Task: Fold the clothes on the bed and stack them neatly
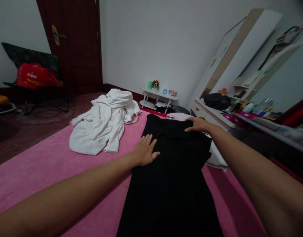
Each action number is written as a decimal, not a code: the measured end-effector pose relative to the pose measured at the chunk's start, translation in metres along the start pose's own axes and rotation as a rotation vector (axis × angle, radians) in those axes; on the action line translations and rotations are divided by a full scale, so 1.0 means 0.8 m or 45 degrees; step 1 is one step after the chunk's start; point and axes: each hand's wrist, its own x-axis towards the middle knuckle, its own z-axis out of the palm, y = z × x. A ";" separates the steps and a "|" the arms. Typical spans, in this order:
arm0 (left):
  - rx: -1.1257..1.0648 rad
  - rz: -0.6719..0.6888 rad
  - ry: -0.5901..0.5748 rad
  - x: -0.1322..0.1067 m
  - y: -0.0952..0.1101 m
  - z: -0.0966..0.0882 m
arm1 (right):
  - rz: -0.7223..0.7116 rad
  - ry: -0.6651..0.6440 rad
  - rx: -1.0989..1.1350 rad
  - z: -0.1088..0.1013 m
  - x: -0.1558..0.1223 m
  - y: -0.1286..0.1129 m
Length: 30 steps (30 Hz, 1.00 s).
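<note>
This is a bedroom in a home. A bed (42, 171) with a pink cover fills the front, and a black garment (171, 184) and a heap of white clothes (102, 121) lie on it. Beside it stands a dressing table (210, 113) with bottles (250, 107) and a mirror (284, 75), and further back are a dark wooden door (74, 42) and a small white table (158, 95).

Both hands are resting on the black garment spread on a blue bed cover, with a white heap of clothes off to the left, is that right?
Not quite: the head view shows the bed cover is pink, not blue. The left hand and right hand do rest on the black garment, the white heap of clothes to its left.
</note>
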 end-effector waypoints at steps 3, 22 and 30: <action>0.003 0.004 0.007 -0.001 0.000 -0.001 | 0.104 -0.133 -0.007 -0.002 -0.015 0.041; -1.087 -0.287 0.588 0.001 -0.017 -0.019 | -0.779 -0.386 -0.033 -0.051 -0.200 -0.217; -1.035 -0.156 0.555 0.008 -0.022 0.002 | -0.534 -0.363 0.354 -0.010 -0.246 -0.189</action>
